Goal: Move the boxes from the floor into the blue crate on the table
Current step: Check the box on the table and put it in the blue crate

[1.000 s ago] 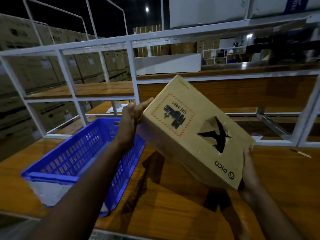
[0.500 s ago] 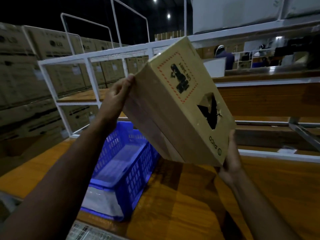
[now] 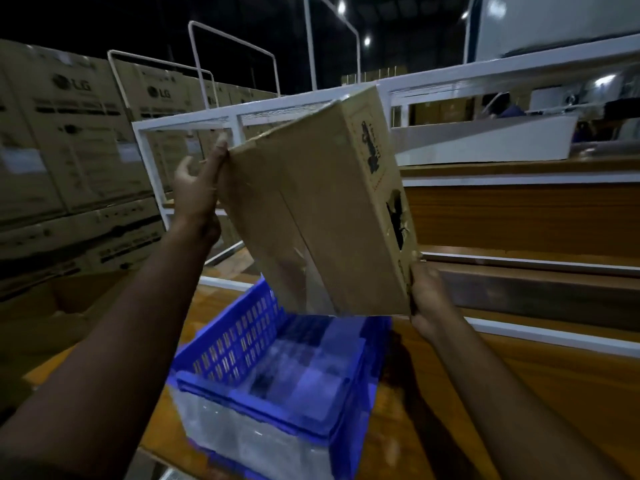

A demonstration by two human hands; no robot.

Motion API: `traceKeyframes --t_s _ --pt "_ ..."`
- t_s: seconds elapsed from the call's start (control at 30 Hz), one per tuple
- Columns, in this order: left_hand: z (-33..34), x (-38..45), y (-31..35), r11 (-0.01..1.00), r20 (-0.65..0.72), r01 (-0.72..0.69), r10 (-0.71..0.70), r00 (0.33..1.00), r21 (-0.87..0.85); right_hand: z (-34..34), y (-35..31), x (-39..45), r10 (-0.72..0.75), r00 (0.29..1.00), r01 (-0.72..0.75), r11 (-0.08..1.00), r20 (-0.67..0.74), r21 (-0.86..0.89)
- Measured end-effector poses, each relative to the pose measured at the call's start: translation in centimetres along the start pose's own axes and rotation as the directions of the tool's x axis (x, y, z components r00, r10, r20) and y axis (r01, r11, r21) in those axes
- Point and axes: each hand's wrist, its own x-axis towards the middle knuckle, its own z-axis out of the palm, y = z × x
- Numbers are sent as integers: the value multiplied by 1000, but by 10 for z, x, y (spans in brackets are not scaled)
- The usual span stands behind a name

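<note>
Both hands are on the cardboard box (image 3: 322,209) right now. Left hand (image 3: 197,192) is flat against the upper left end, fingers mostly straight and pressing in, thumb sticking off to the side, so it's more of a push than a grip. Right hand (image 3: 427,299) is at the lower right corner, fingers wrapped round the edge and taking the weight from below.

Going big to small: the box hangs tilted in the air, just above the blue crate (image 3: 277,362), which sits on the wooden table (image 3: 519,393). It isn't touching the crate yet. It looks nearly as long as the crate's opening, so I'd guess it has to go in fairly level.

Handling-wise, it seems stiff and not very heavy, judging by how it's held up by two ends. Plain cardboard, so not slippery, though the clear tape along the seam might be. One side has a torn hole (image 3: 396,216), so I'd keep fingers off that panel and stick to the ends and corners.
</note>
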Motion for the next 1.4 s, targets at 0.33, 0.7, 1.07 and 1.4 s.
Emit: traceKeyframes --t_s 0.33,0.7,1.07,1.4 --pt "-52 62 -79 984 60 152 -147 987 -97 92 48 43 141 988 -128 975 61 -181" --pt "-25 68 -143 956 196 290 -279 940 -31 92 81 71 106 985 -110 994 -136 -25" --pt "-19 47 -205 919 148 392 -382 912 -47 89 81 91 22 977 -39 996 -213 -77" --pt "-21 40 -226 935 140 356 -352 926 -7 83 98 125 8 939 -30 998 -343 -59"
